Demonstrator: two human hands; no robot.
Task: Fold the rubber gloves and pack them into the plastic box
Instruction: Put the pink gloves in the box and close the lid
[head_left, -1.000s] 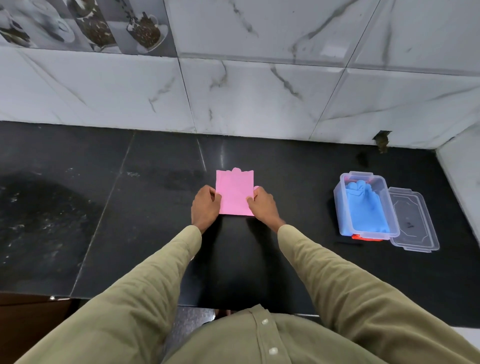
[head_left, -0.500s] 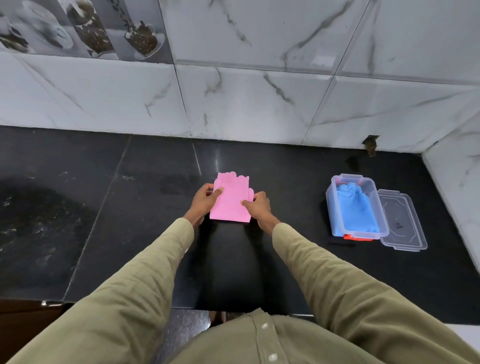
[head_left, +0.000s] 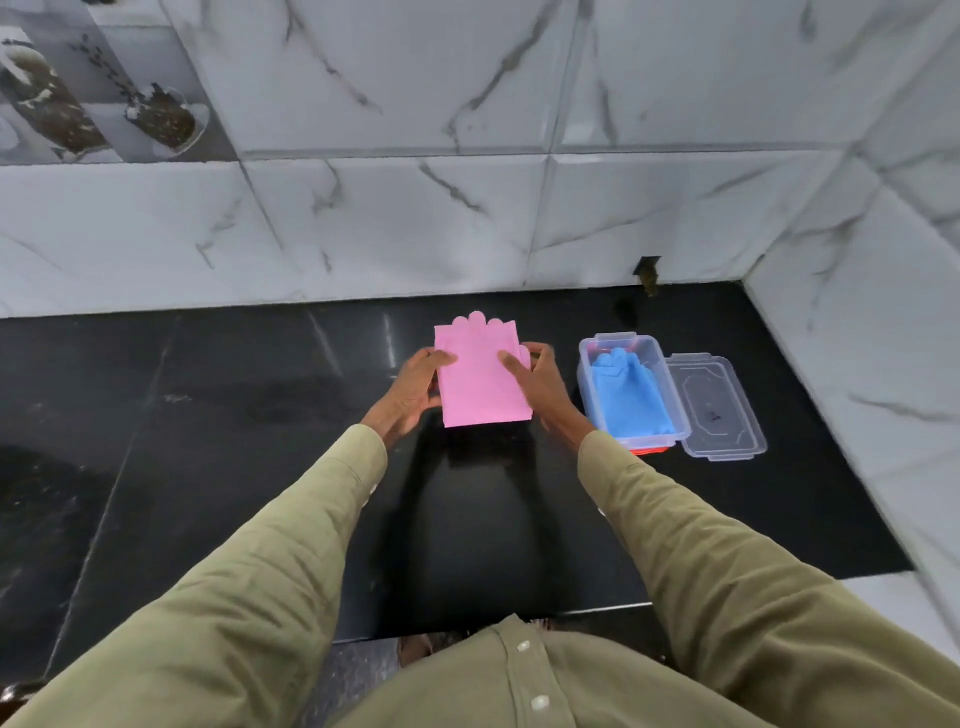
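Observation:
A folded pink rubber glove is held flat above the black counter, fingertips pointing away from me. My left hand grips its left edge and my right hand grips its right edge. To the right stands a clear plastic box with a folded blue glove lying inside; something orange shows under its near end.
The box's clear lid lies flat on the counter just right of the box. A marble-tiled wall runs along the back and a side wall closes the right. The black counter extends left.
Both hands have lifted the pink glove off the counter and carried it to the right, closer to the box. The camera view has tilted.

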